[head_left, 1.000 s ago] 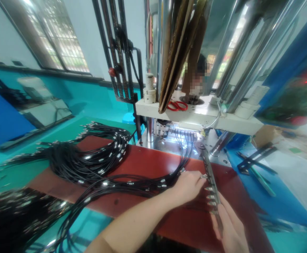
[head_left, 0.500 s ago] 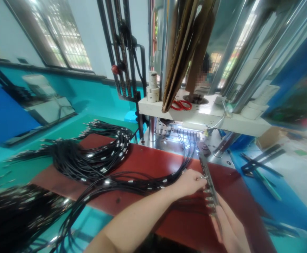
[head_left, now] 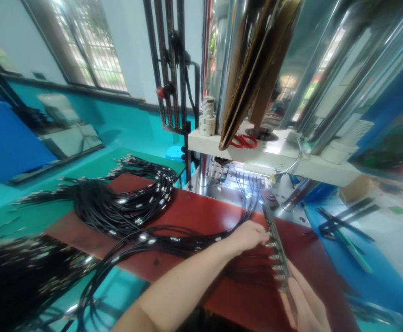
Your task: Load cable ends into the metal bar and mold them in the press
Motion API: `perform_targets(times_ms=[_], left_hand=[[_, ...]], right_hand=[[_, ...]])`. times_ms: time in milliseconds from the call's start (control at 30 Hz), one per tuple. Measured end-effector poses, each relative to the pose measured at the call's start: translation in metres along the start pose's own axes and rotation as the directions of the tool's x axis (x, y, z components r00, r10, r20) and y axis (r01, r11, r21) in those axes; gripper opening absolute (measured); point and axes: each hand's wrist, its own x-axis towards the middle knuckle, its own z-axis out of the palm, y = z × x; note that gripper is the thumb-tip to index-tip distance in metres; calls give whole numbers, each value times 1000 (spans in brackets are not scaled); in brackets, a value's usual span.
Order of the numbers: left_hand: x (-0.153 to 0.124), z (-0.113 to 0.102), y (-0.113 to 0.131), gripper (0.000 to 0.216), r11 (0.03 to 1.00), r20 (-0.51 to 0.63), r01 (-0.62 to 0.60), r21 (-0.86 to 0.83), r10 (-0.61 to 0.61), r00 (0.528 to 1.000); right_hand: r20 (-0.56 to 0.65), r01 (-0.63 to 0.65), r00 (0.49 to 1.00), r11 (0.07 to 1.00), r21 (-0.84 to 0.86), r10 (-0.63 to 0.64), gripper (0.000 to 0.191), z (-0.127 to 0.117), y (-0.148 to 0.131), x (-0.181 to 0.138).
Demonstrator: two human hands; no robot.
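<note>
My left hand [head_left: 248, 236] reaches across a red mat [head_left: 201, 216] and pinches the metal end of a black cable against a long dark metal bar [head_left: 277, 251]. Several cable ends sit in a row along that bar. My right hand [head_left: 305, 304] grips the bar's near end at the bottom right. A bundle of black cables [head_left: 173, 242] runs from under my left hand toward the left.
A large heap of black cables [head_left: 118, 203] lies on the mat's left part. Behind stands a moulding machine [head_left: 273, 157] with a lit mould, red scissors [head_left: 244, 140] on its white plate and steel columns. Dark tools [head_left: 346, 223] lie on the blue surface at right.
The view has shifted slightly, so everything sits a little further right and higher. My left hand stays at the bar and my right hand keeps its hold.
</note>
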Motion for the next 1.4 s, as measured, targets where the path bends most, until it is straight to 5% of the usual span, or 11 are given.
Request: perform_targets(times_ms=[200, 500, 600, 833, 1033, 1233, 1400], left_hand=[[-1, -9, 9, 23, 995, 130, -6, -96, 18, 991], [1, -16, 2, 21, 997, 57, -64, 44, 61, 996], [-3, -25, 12, 27, 987, -24, -103, -127, 101, 995], [-8, -19, 12, 30, 845, -169, -49, -532, -50, 984], [-6, -15, 4, 28, 958, -97, 0, -285, -29, 995], [-1, -20, 0, 26, 972, -39, 30, -233, -40, 998], [-6, -19, -1, 13, 959, -152, -212, 187, 241, 958]], right_hand=[[54, 7, 998, 1000, 4, -8, 54, 1, -3, -2], [68, 46, 997, 998, 34, -48, 54, 10, 2, 3], [31, 43, 999, 997, 65, -45, 55, 6, 10, 5], [51, -8, 999, 992, 125, 1, 56, 5, 12, 4], [-61, -29, 997, 988, 154, 39, 53, 12, 12, 2], [-48, -50, 997, 980, 194, 61, 47, 16, 9, 1], [-43, -46, 997, 974, 222, 57, 44, 14, 2, 0]])
